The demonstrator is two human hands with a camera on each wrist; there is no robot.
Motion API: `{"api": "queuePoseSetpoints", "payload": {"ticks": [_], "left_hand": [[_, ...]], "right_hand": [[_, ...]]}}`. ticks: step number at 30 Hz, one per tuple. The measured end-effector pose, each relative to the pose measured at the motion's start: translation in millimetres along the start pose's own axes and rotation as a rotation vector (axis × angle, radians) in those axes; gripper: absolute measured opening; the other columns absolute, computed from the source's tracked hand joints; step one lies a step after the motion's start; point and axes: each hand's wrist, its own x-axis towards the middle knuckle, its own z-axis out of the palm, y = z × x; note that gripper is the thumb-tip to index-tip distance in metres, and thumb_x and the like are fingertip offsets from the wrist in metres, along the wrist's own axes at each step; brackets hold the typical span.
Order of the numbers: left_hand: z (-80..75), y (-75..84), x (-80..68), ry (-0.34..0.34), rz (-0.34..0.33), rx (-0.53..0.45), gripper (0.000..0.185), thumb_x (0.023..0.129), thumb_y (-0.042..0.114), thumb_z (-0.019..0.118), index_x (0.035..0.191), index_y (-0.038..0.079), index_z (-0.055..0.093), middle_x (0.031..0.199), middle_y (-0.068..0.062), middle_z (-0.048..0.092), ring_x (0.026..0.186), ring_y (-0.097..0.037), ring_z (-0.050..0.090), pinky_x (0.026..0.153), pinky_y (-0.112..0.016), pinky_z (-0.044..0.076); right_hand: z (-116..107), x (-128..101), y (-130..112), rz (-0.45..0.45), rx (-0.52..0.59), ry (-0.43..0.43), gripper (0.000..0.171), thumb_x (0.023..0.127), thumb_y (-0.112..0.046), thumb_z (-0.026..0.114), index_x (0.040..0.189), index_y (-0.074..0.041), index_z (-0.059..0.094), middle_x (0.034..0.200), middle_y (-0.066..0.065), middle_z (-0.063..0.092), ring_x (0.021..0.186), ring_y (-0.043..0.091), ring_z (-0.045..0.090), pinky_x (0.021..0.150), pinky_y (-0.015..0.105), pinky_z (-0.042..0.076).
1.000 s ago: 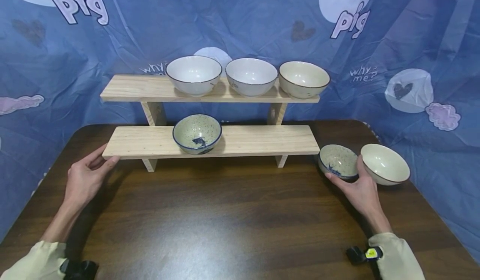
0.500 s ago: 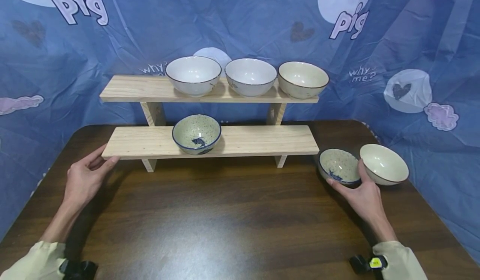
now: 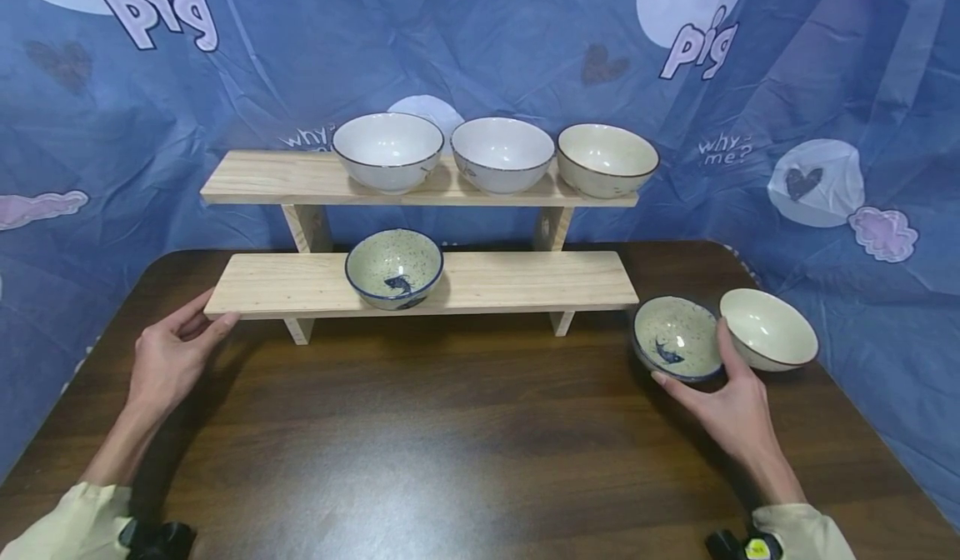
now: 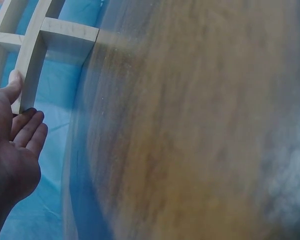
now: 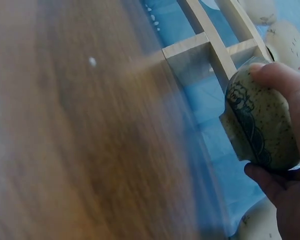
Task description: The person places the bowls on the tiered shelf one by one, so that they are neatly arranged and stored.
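Note:
In the head view, my left hand [image 3: 168, 360] grips the left end of the lower board of a two-tier wooden shelf [image 3: 525, 281]. The left wrist view shows the thumb on one face of the board and fingers on the other. My right hand [image 3: 731, 402] holds a speckled bowl [image 3: 678, 335] with a blue rim and a blue fish inside, right of the shelf. Thumb and fingers span its wall; in the right wrist view its foot stands apart from the table top. A matching speckled bowl [image 3: 393, 268] sits on the lower board. Beside my right fingers is a cream bowl [image 3: 772, 327].
Two white bowls [image 3: 387, 150] and a cream bowl [image 3: 607, 158] with a brown rim stand along the upper board [image 3: 262, 177]. The dark wooden table [image 3: 450, 435] has rounded back corners. A blue printed cloth [image 3: 480, 35] hangs behind it.
My right hand has drawn the speckled bowl slightly toward me, and the bowl now sits more level in view. My left hand stays at the shelf's end.

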Motion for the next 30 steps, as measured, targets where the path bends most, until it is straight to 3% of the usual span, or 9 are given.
{"api": "queuePoseSetpoints", "payload": {"ticks": [8, 15, 19, 30], "left_hand": [[-1.0, -0.7, -0.3, -0.003, 0.001, -0.007, 0.061, 0.088, 0.035, 0.069, 0.138, 0.008, 0.050, 0.123, -0.024, 0.055, 0.088, 0.021, 0.049, 0.068, -0.004, 0.040], [-0.4, -0.7, 0.6, -0.006, 0.002, 0.002, 0.061, 0.088, 0.035, 0.069, 0.139, 0.008, 0.050, 0.123, -0.025, 0.055, 0.090, 0.018, 0.050, 0.068, -0.004, 0.040], [-0.8, -1.0, 0.1, -0.001, -0.004, 0.007, 0.061, 0.088, 0.036, 0.069, 0.139, 0.008, 0.050, 0.123, -0.024, 0.055, 0.089, 0.019, 0.049, 0.068, -0.003, 0.040], [-1.8, -0.4, 0.4, -0.011, -0.021, 0.009, 0.062, 0.088, 0.037, 0.068, 0.139, 0.010, 0.049, 0.124, -0.024, 0.055, 0.091, 0.016, 0.052, 0.068, -0.004, 0.039]], "right_hand": [[-2.8, -8.3, -11.0, -0.061, 0.023, 0.029, 0.109, 0.069, -0.036, 0.086, 0.153, -0.021, 0.018, 0.152, 0.015, 0.027, 0.135, 0.036, 0.029, 0.106, 0.053, 0.023], [-5.2, -8.0, -24.5, -0.106, 0.045, 0.039, 0.108, 0.067, -0.032, 0.088, 0.151, -0.028, 0.021, 0.152, 0.007, 0.028, 0.135, 0.029, 0.030, 0.108, 0.034, 0.022], [-2.9, -6.4, -32.7, -0.123, 0.046, 0.026, 0.109, 0.065, -0.034, 0.089, 0.151, -0.025, 0.023, 0.152, 0.008, 0.029, 0.134, 0.031, 0.032, 0.107, 0.037, 0.024], [9.0, -1.9, -47.0, -0.202, 0.079, 0.022, 0.110, 0.062, -0.030, 0.091, 0.151, -0.026, 0.026, 0.150, 0.009, 0.032, 0.134, 0.032, 0.034, 0.107, 0.032, 0.025]]}}
